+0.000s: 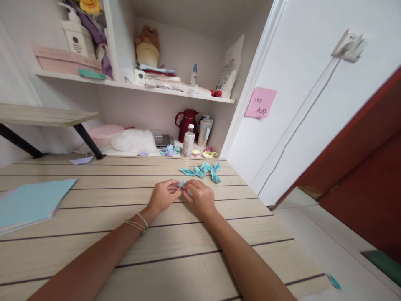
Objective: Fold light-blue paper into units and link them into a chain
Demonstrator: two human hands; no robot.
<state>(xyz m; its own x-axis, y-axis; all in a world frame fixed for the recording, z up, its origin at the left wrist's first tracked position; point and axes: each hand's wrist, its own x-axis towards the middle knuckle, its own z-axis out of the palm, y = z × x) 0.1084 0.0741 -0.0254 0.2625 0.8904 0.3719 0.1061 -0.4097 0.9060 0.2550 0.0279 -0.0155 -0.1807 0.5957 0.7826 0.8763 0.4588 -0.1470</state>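
Both hands, left hand [163, 195] and right hand [200, 196], pinch one small folded light-blue paper piece [181, 184] above the pale wooden counter [125, 234], just short of the blue folded pieces [203, 170]. Risk: uneven pressure could skew the crease.

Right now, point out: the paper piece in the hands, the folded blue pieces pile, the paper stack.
small blue paper piece [181, 184], head view, on the tip showing between the fingertips.
folded blue pieces [203, 170], head view, middle of the cluster.
coloured paper stack [29, 202], head view, top blue sheet's centre.
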